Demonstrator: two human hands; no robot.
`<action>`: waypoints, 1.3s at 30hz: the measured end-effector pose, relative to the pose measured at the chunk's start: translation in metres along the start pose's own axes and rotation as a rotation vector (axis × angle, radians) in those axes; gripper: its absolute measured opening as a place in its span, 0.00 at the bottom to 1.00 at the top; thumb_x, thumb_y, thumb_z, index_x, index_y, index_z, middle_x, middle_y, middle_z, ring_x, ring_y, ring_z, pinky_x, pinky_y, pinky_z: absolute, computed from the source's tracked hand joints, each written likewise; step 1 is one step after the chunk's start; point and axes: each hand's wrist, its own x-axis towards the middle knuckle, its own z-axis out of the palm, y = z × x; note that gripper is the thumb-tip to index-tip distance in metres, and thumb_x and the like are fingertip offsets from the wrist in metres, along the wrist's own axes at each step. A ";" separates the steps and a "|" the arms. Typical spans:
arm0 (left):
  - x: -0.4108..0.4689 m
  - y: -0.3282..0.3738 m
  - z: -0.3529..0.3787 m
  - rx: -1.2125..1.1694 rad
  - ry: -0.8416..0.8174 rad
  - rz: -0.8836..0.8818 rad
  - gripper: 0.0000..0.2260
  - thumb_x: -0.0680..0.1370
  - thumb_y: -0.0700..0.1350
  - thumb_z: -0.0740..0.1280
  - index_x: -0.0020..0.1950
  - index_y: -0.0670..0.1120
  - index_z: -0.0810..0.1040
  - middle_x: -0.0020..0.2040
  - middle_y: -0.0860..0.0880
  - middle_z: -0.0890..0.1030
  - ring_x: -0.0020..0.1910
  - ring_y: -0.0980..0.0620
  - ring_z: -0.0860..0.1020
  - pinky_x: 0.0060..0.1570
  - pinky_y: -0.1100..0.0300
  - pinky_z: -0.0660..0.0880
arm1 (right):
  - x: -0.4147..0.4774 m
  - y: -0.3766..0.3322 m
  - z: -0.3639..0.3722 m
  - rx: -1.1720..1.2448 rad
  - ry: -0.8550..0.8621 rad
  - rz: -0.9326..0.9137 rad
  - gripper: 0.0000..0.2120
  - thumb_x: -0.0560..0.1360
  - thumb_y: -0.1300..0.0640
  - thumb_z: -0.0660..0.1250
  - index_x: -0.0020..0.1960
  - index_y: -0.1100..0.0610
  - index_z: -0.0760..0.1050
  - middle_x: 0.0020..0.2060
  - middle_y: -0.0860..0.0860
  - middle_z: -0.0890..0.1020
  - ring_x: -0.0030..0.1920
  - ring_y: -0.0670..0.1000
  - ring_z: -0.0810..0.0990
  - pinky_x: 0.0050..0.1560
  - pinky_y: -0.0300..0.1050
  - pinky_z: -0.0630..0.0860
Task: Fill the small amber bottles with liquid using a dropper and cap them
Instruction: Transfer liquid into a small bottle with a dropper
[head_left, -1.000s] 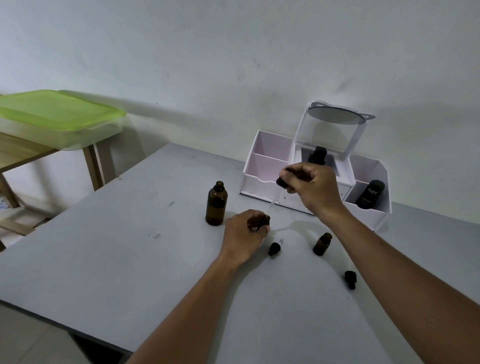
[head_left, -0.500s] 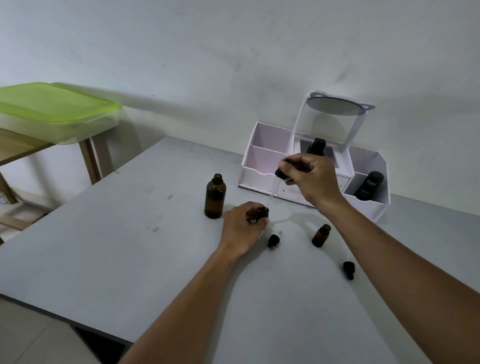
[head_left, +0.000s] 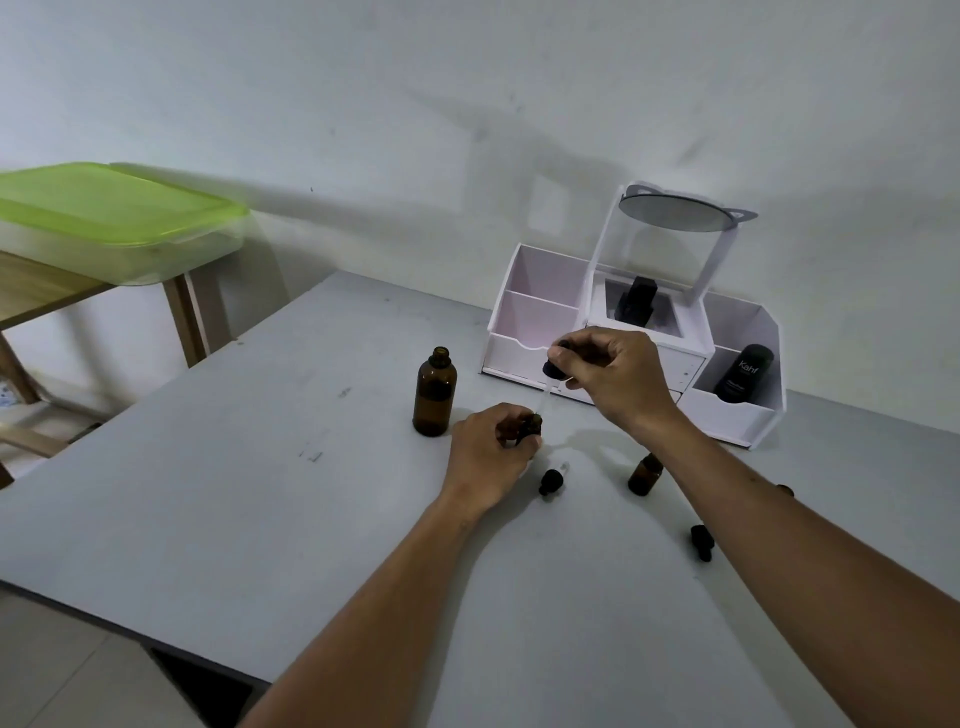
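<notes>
My left hand (head_left: 491, 453) grips a small amber bottle (head_left: 525, 426) that stands on the grey table (head_left: 260, 493). My right hand (head_left: 610, 379) pinches the black bulb of a dropper (head_left: 550, 382) above it. The dropper's clear glass tube points down at the bottle's mouth. A large open amber bottle (head_left: 434, 392) stands to the left of my left hand. A second small amber bottle (head_left: 643, 474) stands uncapped further right. Two black dropper caps (head_left: 551, 480) (head_left: 701, 540) lie on the table near my arms.
A white desk organiser (head_left: 540, 332) with a round mirror (head_left: 675, 213) stands at the back of the table and holds a dark bottle (head_left: 743, 373). A green-lidded plastic box (head_left: 114, 218) sits on a wooden side table (head_left: 36, 296) at the left.
The view shifted slightly. Both hands keep their holds, and the dropper stays over the small bottle, its tip now right at the mouth.
</notes>
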 end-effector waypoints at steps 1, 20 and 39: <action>0.000 0.000 0.000 -0.002 0.002 -0.001 0.12 0.74 0.47 0.73 0.57 0.51 0.81 0.50 0.57 0.82 0.44 0.63 0.77 0.51 0.76 0.70 | 0.000 0.000 0.000 -0.004 0.000 -0.003 0.03 0.76 0.61 0.73 0.48 0.59 0.85 0.39 0.51 0.87 0.40 0.46 0.87 0.42 0.39 0.83; 0.000 0.002 -0.001 0.036 -0.001 -0.006 0.12 0.74 0.48 0.73 0.58 0.51 0.81 0.53 0.55 0.82 0.43 0.62 0.75 0.43 0.81 0.66 | 0.004 -0.002 0.003 -0.034 0.041 -0.050 0.03 0.75 0.63 0.73 0.45 0.59 0.86 0.36 0.50 0.87 0.37 0.45 0.87 0.42 0.40 0.83; -0.040 -0.021 -0.069 -0.206 0.301 -0.116 0.10 0.72 0.44 0.75 0.52 0.52 0.82 0.47 0.57 0.83 0.45 0.60 0.81 0.47 0.68 0.77 | 0.039 -0.075 0.016 0.286 0.157 -0.116 0.02 0.74 0.63 0.74 0.45 0.57 0.84 0.39 0.57 0.87 0.40 0.57 0.87 0.40 0.50 0.84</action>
